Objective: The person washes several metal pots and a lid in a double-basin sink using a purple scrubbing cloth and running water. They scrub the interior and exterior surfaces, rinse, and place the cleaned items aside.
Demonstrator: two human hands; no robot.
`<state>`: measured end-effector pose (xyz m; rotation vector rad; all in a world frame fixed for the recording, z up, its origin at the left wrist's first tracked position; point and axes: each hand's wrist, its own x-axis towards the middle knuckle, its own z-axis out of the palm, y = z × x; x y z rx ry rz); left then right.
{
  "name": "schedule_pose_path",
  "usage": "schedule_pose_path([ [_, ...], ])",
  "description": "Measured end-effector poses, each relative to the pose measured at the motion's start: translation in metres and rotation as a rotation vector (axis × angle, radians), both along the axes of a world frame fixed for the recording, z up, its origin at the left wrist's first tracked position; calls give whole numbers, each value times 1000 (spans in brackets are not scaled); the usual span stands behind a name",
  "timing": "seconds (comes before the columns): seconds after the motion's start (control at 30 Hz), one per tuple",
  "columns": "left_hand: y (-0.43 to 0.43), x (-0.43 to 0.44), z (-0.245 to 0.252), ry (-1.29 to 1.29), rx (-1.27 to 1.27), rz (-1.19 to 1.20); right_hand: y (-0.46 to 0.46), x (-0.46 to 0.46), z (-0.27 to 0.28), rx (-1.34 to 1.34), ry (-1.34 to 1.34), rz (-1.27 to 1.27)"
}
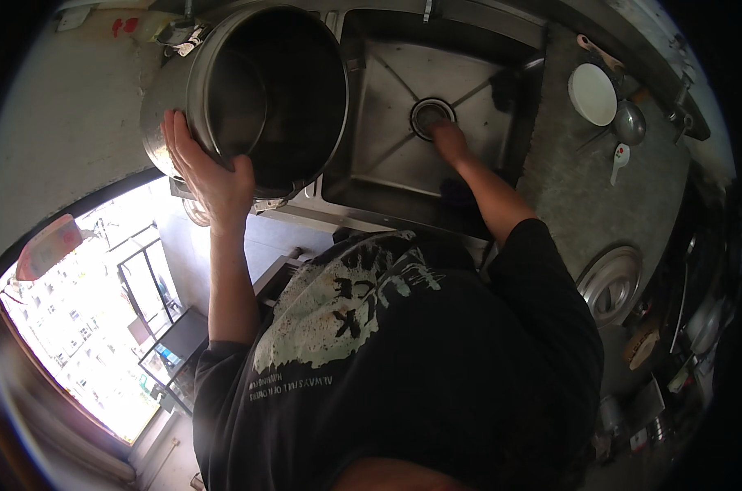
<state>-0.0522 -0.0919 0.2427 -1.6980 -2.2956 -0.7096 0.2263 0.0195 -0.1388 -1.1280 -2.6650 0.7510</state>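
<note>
A large, deep stainless-steel pot lies tilted on the left, its dark mouth turned towards the sink. My left hand grips its near rim, thumb at the mouth and fingers spread along the outer wall. Inside the metal sink, my right hand reaches down to the round drain strainer in the middle of the basin. Its fingertips touch the strainer's area; whether they pinch it is hidden by the hand. Grooves run from the drain towards the basin's corners.
To the right, a counter holds a white bowl, a metal ladle, a white spoon and a round metal lid. A tap spout is at the sink's far edge. Bright window on the lower left.
</note>
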Motion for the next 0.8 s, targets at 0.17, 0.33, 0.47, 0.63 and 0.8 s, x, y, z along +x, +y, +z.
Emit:
schedule_pose_path([
  [0.17,0,-3,1,-16,0,13,-2,-8,29,102,148,139],
  [0.33,1,-9,1,-16,12,1,0,-17,59,133,282,197],
  [0.47,0,-15,0,-9,23,-2,1,-19,77,173,301,222],
  [0.63,-1,-20,-2,-15,55,9,-1,-21,94,170,285,196],
  [0.8,-5,-35,4,-128,129,39,-9,-17,111,188,354,194],
])
